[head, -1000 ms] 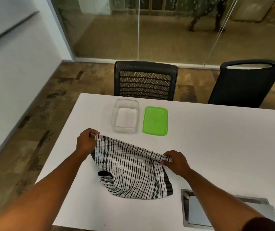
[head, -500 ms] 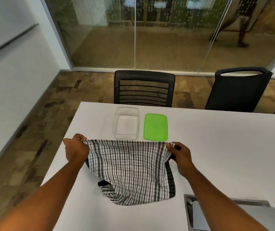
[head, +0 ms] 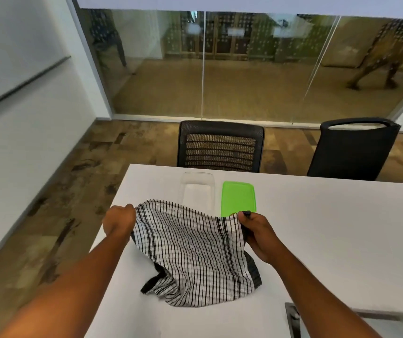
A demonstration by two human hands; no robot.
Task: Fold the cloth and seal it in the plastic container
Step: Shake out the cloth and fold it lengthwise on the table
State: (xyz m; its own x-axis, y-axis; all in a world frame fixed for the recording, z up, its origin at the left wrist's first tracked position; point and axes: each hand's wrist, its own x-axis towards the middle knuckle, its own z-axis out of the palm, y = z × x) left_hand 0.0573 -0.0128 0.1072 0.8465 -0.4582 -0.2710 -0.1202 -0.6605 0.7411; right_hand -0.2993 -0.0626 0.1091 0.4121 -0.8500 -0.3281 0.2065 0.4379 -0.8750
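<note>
A white cloth with black checks (head: 195, 254) hangs between my two hands above the white table (head: 329, 228), its lower edge bunched on the tabletop. My left hand (head: 119, 219) pinches the cloth's upper left corner. My right hand (head: 256, 230) grips the upper right corner. Just beyond the cloth stands a clear plastic container (head: 196, 191), open and with nothing in it; the cloth hides its near edge. A green lid (head: 238, 198) lies flat to the right of the container, with my right fingers in front of its near edge.
Two black chairs stand at the table's far side, a mesh-back one (head: 220, 147) and a solid one (head: 354, 150). A grey cable hatch (head: 295, 320) is set into the table at the near right. A glass wall runs behind, with a person walking past outside.
Both hands have lifted the cloth's top edge higher and drawn a little closer together, so the edge sags between them. The camera has tilted up.
</note>
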